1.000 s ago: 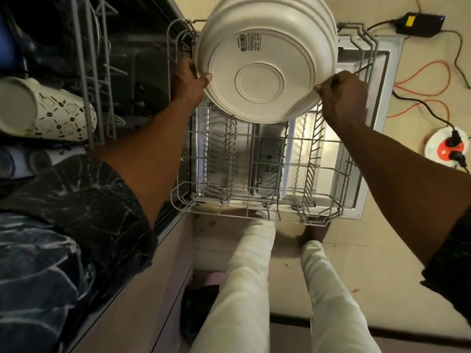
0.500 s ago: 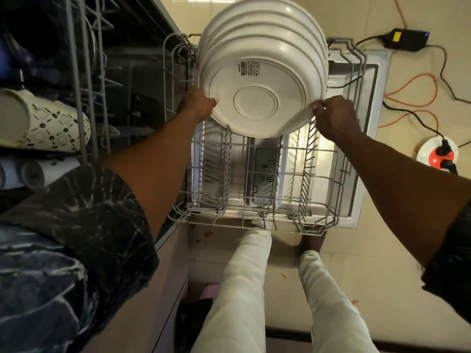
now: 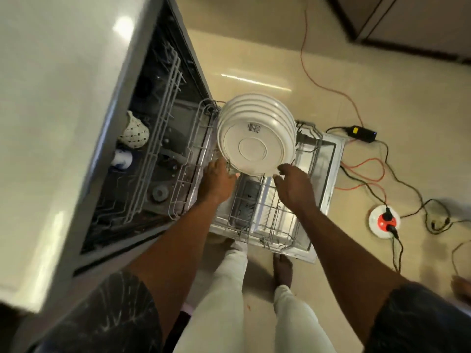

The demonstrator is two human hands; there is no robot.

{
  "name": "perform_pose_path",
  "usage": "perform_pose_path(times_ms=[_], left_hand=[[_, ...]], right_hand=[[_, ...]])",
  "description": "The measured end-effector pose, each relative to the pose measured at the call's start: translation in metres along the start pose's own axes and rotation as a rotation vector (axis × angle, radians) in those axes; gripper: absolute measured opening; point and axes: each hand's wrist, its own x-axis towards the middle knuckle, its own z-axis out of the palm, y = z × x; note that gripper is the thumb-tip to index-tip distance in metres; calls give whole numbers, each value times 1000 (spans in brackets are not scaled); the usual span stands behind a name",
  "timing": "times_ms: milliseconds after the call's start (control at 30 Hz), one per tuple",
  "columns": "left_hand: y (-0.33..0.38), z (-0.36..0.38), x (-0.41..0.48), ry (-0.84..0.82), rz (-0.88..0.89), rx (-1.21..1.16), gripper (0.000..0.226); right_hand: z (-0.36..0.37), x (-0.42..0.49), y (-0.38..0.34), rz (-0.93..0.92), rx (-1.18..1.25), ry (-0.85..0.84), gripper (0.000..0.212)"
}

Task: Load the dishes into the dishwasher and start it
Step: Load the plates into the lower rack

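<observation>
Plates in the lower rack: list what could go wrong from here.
1. The plates stand on edge, nested as one bunch, at the far end of the lower rack. The left hand and right hand are only at their lower rim, so the bunch may topple.
2. Packed that tightly, water may not reach between them.
3. Cables and a floor socket lie beside the open door, a likely trip hazard.

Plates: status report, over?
Left grip open at lower rim of plates. Right grip open beside it. The plates stand on edge in lower rack. Nothing blocking.
</observation>
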Motion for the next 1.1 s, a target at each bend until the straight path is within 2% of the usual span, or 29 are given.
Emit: perform_pose_path(times_ms=[67,167,267,333,467,700,1000,1100], left_hand=[[9,-18,-50,14,22,-2,43],[24,-45,-119,95,90,36,38],[31,-68,-192,206,149,116,46],[29,-77,-234,275,123,138,44],[20,-92,-314,412,-15,120,50],[-30,-125,-408,650,-250,40,55],[-178,-164,-569,910,-621,-94,55],[-225,-161,-632,975,-727,-123,55]], right_hand=[[-21,-38,-16,-57,-57,-18,41],[-50,-90,-36,-251,-221,-12,33],[-70,-140,-60,-472,-439,-11,38],[-81,-169,-77,-534,-479,7,42],[-91,-214,-109,-607,-483,11,44],[-73,-248,-187,-908,-574,-54,44],[35,-367,-319,-1265,-618,-205,51],[82,-427,-353,-1387,-591,-246,45]])
